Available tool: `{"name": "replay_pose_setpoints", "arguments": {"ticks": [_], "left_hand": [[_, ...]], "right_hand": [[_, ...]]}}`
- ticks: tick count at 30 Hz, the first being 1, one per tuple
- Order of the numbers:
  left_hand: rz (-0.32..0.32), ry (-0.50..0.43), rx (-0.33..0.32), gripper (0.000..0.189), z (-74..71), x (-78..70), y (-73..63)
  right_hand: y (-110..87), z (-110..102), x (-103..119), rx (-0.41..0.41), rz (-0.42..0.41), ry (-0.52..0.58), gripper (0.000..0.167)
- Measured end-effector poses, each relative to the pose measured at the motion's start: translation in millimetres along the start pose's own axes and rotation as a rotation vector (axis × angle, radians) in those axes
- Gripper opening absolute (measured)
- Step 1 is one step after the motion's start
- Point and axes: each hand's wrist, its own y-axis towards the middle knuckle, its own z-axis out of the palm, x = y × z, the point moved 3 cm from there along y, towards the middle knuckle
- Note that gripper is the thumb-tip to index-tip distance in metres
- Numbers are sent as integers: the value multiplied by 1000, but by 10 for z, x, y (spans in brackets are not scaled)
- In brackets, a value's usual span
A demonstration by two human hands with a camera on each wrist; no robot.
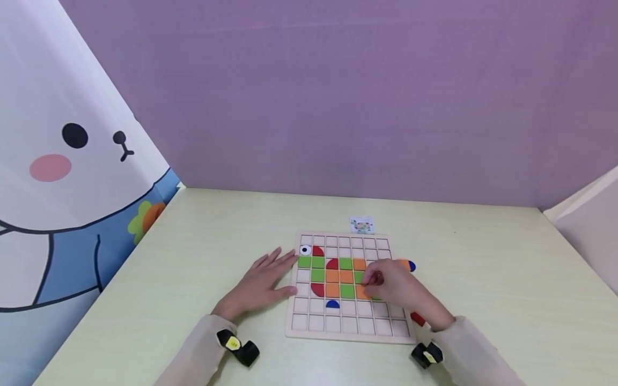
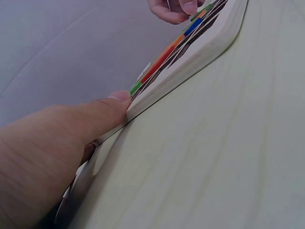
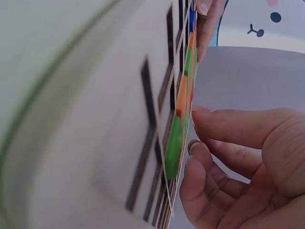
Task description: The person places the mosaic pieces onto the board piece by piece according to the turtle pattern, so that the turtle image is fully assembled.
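A pale wooden grid board [image 1: 333,325] lies on the table, with green, orange and red tiles set in its squares. A round eye tile [image 1: 305,250] sits at the upper left, and a blue half-round tile [image 1: 332,304] lies lower down. My left hand [image 1: 263,281] rests flat at the board's left edge, its thumb touching the rim. Over the board's right part, my right hand [image 1: 393,281] has bent fingers at the tiles, beside a green tile [image 3: 175,148] in the right wrist view. No piece shows between its fingertips there. The hand hides several squares.
A small printed card [image 1: 362,224] lies at the board's far edge. Right of the board are a blue-ended piece [image 1: 412,265] and a red piece [image 1: 418,319], both partly hidden. A purple cloth wall [image 1: 362,107] stands behind the table [image 1: 232,214].
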Motion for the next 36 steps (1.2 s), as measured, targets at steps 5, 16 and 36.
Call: {"name": "replay_pose_setpoints", "arguments": {"ticks": [5,16,36], "left_hand": [[1,-14,-4,72,-5,5,-3],[-4,-2,-3,73,-18,16,8],[1,-11,-13,72,-18,66,-7]], "right_hand": [[-49,-88,-23,-23,3,-22,8],[-195,-219,-120,-54,83,-61,9],[-402,-388,-402,-75,117,-119,30]]}}
